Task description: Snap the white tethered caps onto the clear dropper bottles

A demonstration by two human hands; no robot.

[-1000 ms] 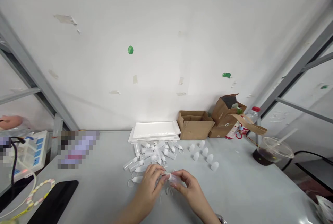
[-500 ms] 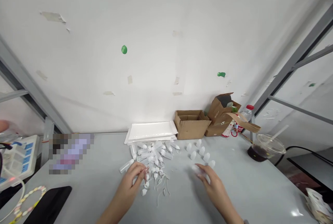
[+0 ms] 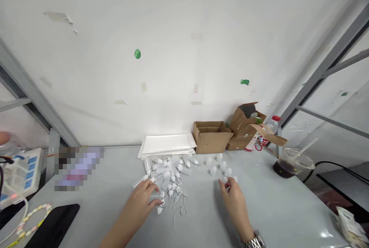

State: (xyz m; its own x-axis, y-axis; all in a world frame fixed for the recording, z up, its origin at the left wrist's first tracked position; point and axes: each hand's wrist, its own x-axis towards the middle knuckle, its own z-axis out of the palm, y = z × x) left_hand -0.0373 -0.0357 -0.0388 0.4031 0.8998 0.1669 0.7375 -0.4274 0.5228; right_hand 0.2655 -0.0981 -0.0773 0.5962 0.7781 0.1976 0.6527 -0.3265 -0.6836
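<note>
A heap of small translucent plastic bottles (image 3: pixel 168 169) with loose caps lies mid-table in the head view. My left hand (image 3: pixel 143 196) rests at the heap's near left edge, fingertips touching small white caps (image 3: pixel 160 203); whether it grips one I cannot tell. My right hand (image 3: pixel 232 194) is to the right, fingers pinched on a small upright bottle (image 3: pixel 225 180) at the near end of a row of standing bottles (image 3: pixel 218 165). A watch shows on my right wrist.
A stack of white flat packs (image 3: pixel 167 145) lies behind the heap. Two cardboard boxes (image 3: pixel 211 137) and a red-capped bottle (image 3: pixel 272 123) stand at the back right, an iced drink cup (image 3: pixel 292 161) farther right. A black phone (image 3: pixel 54 227), bead bracelet and power strip (image 3: pixel 20 171) lie left.
My hands came apart from a bottle held together. The right hand carried it right to the row of standing bottles; the left went back to the heap's caps. The view shifted slightly.
</note>
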